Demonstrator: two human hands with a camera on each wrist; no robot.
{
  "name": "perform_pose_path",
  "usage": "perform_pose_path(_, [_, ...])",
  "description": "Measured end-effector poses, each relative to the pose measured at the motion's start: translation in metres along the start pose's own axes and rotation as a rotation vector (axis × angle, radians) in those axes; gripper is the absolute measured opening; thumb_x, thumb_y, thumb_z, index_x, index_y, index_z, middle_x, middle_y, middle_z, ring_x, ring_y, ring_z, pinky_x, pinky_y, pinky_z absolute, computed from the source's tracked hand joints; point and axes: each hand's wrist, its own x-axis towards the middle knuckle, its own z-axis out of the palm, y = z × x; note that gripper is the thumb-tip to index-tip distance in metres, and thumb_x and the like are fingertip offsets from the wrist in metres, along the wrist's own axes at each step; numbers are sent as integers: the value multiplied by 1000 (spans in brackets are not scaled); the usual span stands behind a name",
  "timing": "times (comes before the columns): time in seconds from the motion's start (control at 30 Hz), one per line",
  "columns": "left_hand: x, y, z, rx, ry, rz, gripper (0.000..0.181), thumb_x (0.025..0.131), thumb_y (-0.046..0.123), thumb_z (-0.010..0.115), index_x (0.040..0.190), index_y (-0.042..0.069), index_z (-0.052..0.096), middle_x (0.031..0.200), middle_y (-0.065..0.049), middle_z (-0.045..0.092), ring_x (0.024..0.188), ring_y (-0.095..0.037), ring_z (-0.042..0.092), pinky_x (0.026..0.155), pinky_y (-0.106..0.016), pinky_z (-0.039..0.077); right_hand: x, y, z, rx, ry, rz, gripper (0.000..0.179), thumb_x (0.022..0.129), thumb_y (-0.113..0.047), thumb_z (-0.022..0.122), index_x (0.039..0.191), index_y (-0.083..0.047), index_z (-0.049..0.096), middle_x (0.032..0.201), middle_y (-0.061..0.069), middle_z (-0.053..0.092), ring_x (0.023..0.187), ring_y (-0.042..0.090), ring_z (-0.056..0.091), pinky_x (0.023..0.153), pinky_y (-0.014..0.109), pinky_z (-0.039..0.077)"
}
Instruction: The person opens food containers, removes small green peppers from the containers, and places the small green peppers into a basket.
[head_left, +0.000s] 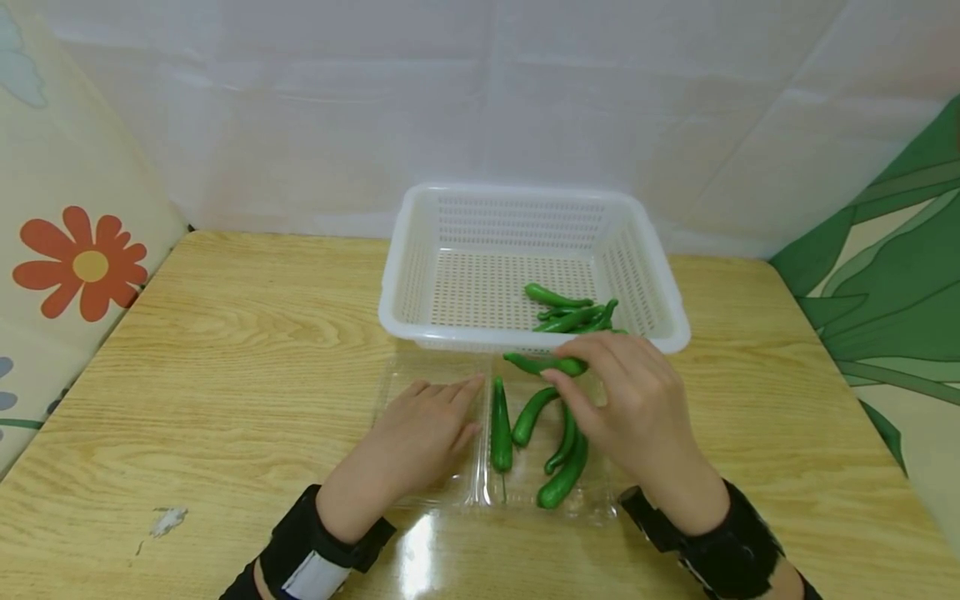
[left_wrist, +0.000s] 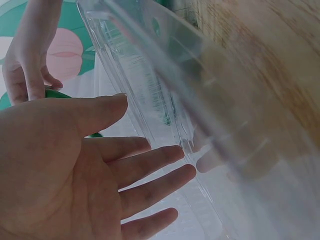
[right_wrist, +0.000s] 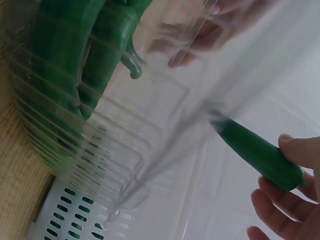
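In the head view my right hand pinches a green chili pepper between thumb and fingers, over the far edge of a clear plastic clamshell box. The right wrist view shows that pepper gripped at its thicker end. Several other peppers lie in the right half of the box. My left hand is over the box's left half, fingers extended. In the left wrist view the left hand has its fingers spread, with fingertips at the clear plastic.
Behind the box stands a white perforated basket, with several green peppers in its near right corner. The wooden table extends to both sides. A white cloth hangs at the back.
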Motion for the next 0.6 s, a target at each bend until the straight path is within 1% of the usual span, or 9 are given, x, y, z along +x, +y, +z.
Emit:
perform_pose_path(0.1, [0, 0, 0, 5, 4, 4, 56, 103, 33, 54, 149, 3, 42, 141, -12, 55, 125, -30, 55, 109, -47, 40, -1, 1, 0, -3, -10, 12, 40, 101, -39, 56, 95, -1, 68, 91, 10, 71, 74, 28, 67, 62, 44, 56])
perform_pose_path(0.23, [0, 0, -1, 8, 15, 9, 56, 103, 32, 54, 148, 2, 43, 140, -13, 56, 124, -30, 56, 107, -46, 41, -1, 2, -1, 1, -51, 35, 39, 100, -38, 57, 97, -1, 67, 93, 10, 71, 77, 28, 67, 64, 44, 56])
perform_pose_path(0.4, [-1, 0, -1, -4, 22, 12, 55, 103, 31, 55, 148, 1, 43, 139, -13, 57, 123, -31, 57, 107, -46, 41, -3, 5, -2, -8, -89, 62, 33, 96, -33, 65, 98, 0, 66, 96, 11, 71, 80, 28, 68, 68, 43, 57])
perform_pose_path(0.53, [-1, 0, -1, -18, 21, 13, 55, 103, 30, 55, 148, 1, 43, 140, -13, 57, 123, -31, 56, 108, -46, 41, -3, 7, -1, -15, -68, 75, 35, 96, -35, 64, 99, 0, 66, 96, 12, 71, 82, 30, 68, 71, 46, 57])
perform_pose_path(0.6, [-1, 0, 0, -20, 17, 12, 55, 103, 31, 54, 148, 1, 43, 140, -13, 56, 124, -31, 56, 108, -47, 41, -3, 7, -1, -12, -50, 84, 39, 97, -39, 61, 99, 0, 66, 95, 12, 71, 82, 31, 68, 71, 46, 56])
